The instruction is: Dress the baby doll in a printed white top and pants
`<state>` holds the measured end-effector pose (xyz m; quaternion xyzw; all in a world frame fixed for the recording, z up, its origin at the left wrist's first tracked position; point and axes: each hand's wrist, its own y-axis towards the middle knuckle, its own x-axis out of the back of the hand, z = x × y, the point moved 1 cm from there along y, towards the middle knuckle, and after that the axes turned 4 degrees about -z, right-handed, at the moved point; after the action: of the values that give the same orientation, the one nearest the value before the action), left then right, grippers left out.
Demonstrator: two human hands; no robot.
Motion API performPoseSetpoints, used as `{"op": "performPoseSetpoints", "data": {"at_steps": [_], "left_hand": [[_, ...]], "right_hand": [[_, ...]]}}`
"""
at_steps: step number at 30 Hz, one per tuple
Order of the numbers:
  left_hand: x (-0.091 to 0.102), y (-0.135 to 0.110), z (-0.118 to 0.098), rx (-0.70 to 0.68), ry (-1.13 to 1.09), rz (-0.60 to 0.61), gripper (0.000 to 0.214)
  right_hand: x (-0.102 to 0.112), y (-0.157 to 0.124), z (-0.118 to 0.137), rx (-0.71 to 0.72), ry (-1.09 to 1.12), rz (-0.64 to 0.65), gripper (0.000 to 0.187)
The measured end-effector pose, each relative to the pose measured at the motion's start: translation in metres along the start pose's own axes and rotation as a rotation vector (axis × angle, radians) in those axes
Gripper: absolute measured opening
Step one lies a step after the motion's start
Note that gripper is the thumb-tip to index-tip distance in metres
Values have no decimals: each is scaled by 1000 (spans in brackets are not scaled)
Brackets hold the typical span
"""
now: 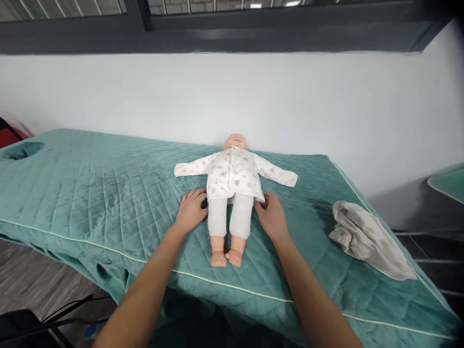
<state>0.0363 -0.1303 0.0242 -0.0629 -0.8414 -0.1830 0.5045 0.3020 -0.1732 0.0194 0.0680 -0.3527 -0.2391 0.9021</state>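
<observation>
a bed (119,193), diamond-quilted in green and pierced by a round hole (23,151) near its left end, bears a doll (234,186) dressed in white, flat on its back, arms spread, feet toward the near edge. a crumpled pale cloth (362,237) lies well apart, toward the right end.

It looks like a massage or care-training room, judging by the green quilted bed (108,193) under the left hand (192,210) and right hand (271,215), the face hole (23,151) well to the left of the left hand, and the dressed doll (234,181) lying face up between the two hands.
</observation>
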Motion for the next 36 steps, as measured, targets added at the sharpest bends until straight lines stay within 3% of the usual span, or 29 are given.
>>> {"op": "performPoseSetpoints", "data": {"at_steps": [7,14,20,29,34,36], "left_hand": [[-9,8,-11,25,-42,-23,29],[-17,3,-19,51,-98,-146,19],[-18,-1,-8,127,-259,-302,19],[-20,1,-7,172,-278,-336,16],[-20,-1,-7,240,-315,-359,11],[-20,-1,-7,250,-394,-361,11]], "right_hand": [[-3,-2,22,-37,-187,97,19],[7,-9,19,-94,-171,106,17],[16,-12,6,-135,-12,79,31],[26,-24,18,-184,-320,115,37],[29,-24,16,-257,-325,81,37],[28,-23,11,-217,-299,7,39]]}}
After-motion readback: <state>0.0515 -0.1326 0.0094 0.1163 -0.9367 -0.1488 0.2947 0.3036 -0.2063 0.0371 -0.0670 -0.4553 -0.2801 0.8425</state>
